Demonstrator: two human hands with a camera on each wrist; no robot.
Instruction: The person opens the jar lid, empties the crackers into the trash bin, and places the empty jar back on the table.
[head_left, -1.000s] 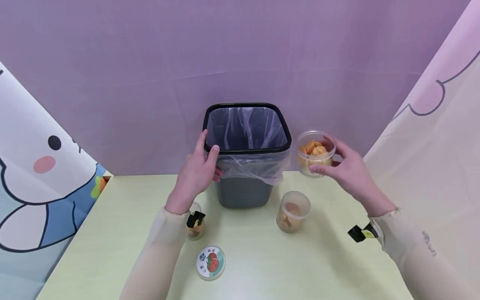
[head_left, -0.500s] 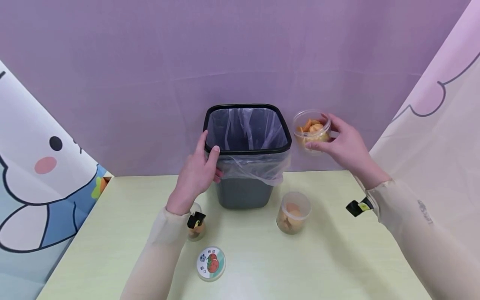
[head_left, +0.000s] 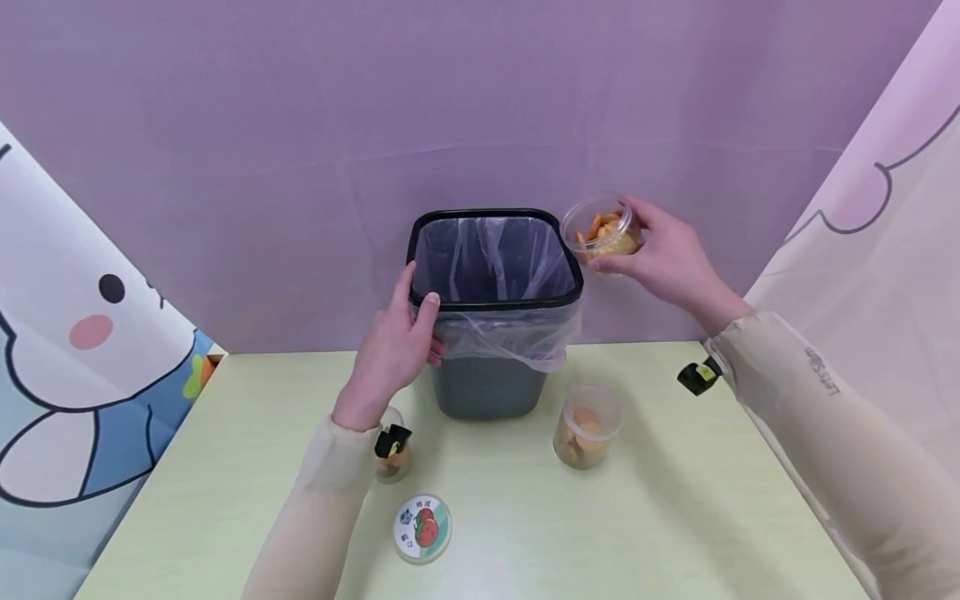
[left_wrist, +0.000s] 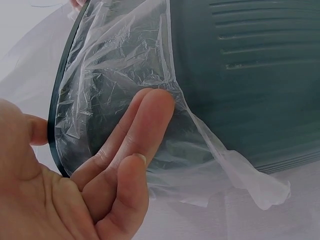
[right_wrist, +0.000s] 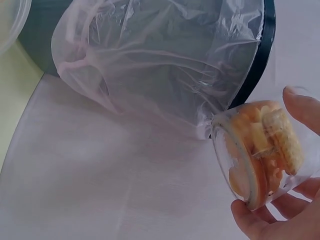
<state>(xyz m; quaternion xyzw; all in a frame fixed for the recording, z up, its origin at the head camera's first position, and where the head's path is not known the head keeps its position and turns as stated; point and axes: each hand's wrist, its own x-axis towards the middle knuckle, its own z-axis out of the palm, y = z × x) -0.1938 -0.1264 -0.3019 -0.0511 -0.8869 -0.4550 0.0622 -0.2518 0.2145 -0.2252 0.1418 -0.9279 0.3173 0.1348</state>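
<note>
A grey trash bin (head_left: 491, 387) with a black rim and clear plastic liner stands near the purple backdrop. My left hand (head_left: 393, 342) holds its front left corner; in the left wrist view the thumb hooks over the rim (left_wrist: 59, 100) and other fingers rest against the liner (left_wrist: 117, 65). My right hand (head_left: 667, 254) grips a clear round plastic jar (head_left: 603, 229) of orange and yellowish food pieces (right_wrist: 267, 145). The jar is raised and tilted leftward, its mouth overlapping the bin's right rim in the head view. The food is still inside the jar.
A second clear jar with pale brown pieces (head_left: 581, 433) stands right of the bin. Another small container (head_left: 393, 462) is partly hidden behind my left wrist. A round lid with a tomato picture (head_left: 422, 528) lies on the pale table (head_left: 540, 533).
My right hand has lifted the jar and carried it leftward to the bin's right rim, tilting it more. My left hand stays at the bin's corner.
</note>
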